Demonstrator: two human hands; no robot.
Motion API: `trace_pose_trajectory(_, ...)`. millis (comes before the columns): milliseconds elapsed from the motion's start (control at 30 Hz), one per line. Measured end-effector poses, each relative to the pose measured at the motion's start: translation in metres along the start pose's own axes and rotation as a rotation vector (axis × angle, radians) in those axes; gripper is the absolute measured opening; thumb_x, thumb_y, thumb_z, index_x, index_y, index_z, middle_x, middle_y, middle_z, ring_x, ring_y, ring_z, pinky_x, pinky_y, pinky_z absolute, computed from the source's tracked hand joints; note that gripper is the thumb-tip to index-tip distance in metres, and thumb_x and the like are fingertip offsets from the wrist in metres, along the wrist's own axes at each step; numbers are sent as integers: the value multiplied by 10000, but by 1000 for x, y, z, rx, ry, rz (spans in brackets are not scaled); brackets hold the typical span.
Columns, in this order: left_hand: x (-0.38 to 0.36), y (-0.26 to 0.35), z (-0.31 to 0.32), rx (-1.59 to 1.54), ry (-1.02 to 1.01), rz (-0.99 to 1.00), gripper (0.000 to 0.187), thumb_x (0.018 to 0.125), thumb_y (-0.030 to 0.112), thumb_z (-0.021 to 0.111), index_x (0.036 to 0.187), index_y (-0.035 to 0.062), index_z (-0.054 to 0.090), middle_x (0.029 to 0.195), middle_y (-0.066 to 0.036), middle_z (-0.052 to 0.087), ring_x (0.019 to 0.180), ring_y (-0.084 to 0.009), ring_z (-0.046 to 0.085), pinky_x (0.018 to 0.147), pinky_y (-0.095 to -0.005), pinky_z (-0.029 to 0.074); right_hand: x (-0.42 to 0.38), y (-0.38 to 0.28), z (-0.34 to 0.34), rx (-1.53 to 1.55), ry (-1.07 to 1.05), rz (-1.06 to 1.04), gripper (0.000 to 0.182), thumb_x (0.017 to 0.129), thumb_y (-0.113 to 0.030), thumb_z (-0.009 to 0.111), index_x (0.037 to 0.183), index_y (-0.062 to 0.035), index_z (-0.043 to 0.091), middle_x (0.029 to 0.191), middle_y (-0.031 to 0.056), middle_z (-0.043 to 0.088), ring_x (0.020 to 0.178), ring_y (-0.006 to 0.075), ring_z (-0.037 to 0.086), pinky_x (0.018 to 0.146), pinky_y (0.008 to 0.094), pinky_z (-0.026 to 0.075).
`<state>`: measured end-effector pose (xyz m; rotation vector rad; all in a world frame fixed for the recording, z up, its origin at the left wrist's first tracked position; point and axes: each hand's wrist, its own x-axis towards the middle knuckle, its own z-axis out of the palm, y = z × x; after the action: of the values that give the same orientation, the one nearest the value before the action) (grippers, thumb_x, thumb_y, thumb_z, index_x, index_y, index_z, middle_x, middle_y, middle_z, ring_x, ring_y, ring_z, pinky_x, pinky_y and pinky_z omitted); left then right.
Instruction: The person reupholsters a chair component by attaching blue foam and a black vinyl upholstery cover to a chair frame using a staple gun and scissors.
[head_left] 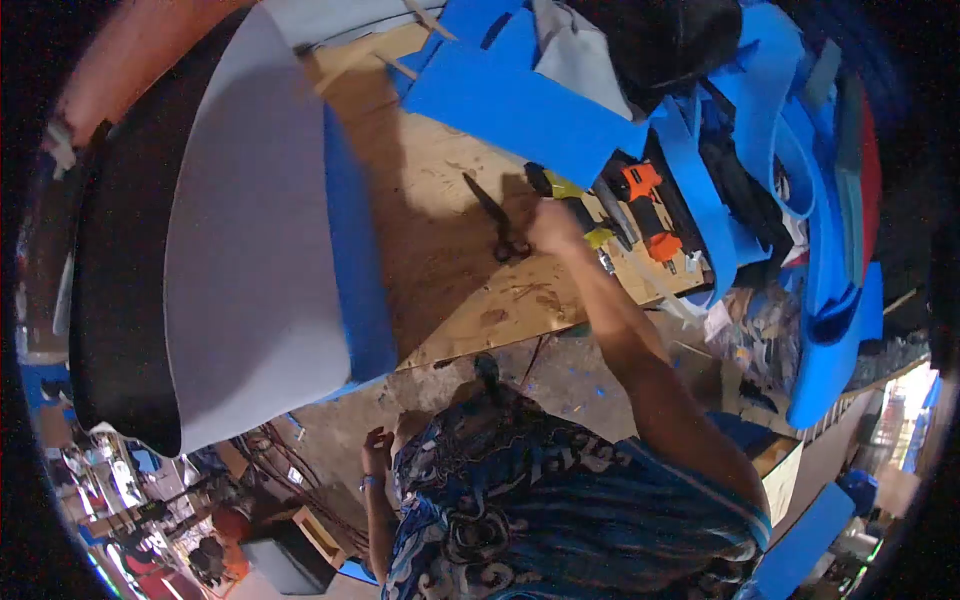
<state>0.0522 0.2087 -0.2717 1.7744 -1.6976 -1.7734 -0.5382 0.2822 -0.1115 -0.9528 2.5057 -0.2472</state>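
My right hand [555, 228] reaches over the plywood table, blurred by motion; its fingers cannot be made out. Just left of it lies a pair of dark scissors [505, 232], blades pointing away from me. Close on its other side are yellow-and-black tools [565, 190] and orange-and-black tools [640, 182], partly covered by a blue sheet. My left hand [377, 452] hangs low beside my body, fingers loosely apart, holding nothing.
A large grey panel [260, 230] with a blue edge rises on the left of the wooden table [450, 325]. Blue foam sheets [530, 110] lie at the back. Curled blue strips [790, 120] are heaped on the right. Blue scraps dot the concrete floor [560, 385].
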Motion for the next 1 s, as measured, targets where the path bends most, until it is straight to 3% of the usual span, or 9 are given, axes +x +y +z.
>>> trace_pose_trajectory(67, -25, 19, -7, 87, 71, 126, 366, 791, 246, 627, 1068, 18, 558, 876, -114, 630, 795, -189, 597, 713, -317, 461, -39, 0, -34, 184, 537, -24, 559, 645, -226, 669, 1135, -43, 470, 954, 203, 568, 914, 365, 539, 757, 430, 452)
trace_pose_trajectory(233, -43, 34, -31, 25, 352, 275, 355, 829, 239, 591, 1066, -23, 554, 910, -131, 629, 844, -165, 592, 755, -280, 449, -4, 54, 1, -386, 677, 66, 815, 618, -407, 691, 1234, -21, 323, 1133, 178, 498, 1017, 339, 494, 836, 418, 425)
trace_pose_trajectory(333, -53, 77, -61, -105, 447, 304, 355, 816, 252, 612, 1028, -31, 577, 888, -136, 631, 830, -163, 594, 753, -275, 451, -1, 54, -6, -119, 347, 206, 855, 674, -507, 640, 1249, 15, 281, 1047, 248, 549, 916, 390, 559, 764, 458, 458)
trace_pose_trajectory(400, -46, 96, -80, -100, 485, 381, 332, 805, 248, 625, 992, -25, 595, 851, -124, 634, 783, -157, 597, 709, -272, 462, -8, 57, -9, -139, 527, 27, 886, 687, -527, 616, 1274, 14, 231, 966, 257, 581, 868, 397, 579, 746, 456, 463)
trace_pose_trajectory(600, -32, 162, -124, -3, 349, 570, 230, 772, 197, 660, 880, -1, 620, 784, -82, 631, 681, -129, 590, 623, -263, 471, -35, 72, -55, -305, 237, 121, 651, 707, -387, 607, 1153, 55, 434, 890, 253, 598, 871, 371, 583, 778, 400, 453)
trace_pose_trajectory(700, -15, 181, -143, 120, 130, 822, 208, 749, 181, 680, 867, 18, 630, 753, -86, 620, 666, -147, 591, 615, -266, 473, -129, -2, -72, -237, 343, 277, 393, 713, -218, 590, 997, 52, 554, 792, 168, 610, 796, 260, 592, 721, 343, 443)
trace_pose_trajectory(800, -20, 200, -159, 197, 92, 1068, 195, 734, 176, 691, 849, 29, 635, 732, -95, 609, 665, -168, 595, 618, -281, 473, -240, -51, -24, 65, 706, 107, 474, 699, -221, 630, 1063, 63, 522, 987, 204, 596, 914, 323, 563, 813, 346, 418)
trace_pose_trajectory(933, -18, 207, -194, 127, -90, 1072, 179, 720, 143, 697, 838, 26, 630, 788, -108, 616, 743, -199, 590, 668, -312, 465, -359, -142, 91, 765, 680, 61, 295, 709, -126, 683, 955, -11, 570, 917, 64, 599, 817, 181, 555, 753, 310, 436)
trace_pose_trajectory(1000, -22, 226, -222, 71, 140, 1365, 188, 702, 133, 708, 843, 40, 625, 843, -103, 617, 795, -224, 580, 700, -329, 458, -385, -225, 152, 910, 811, 166, 329, 672, -145, 736, 936, -32, 575, 893, 47, 579, 836, 169, 532, 774, 323, 429)
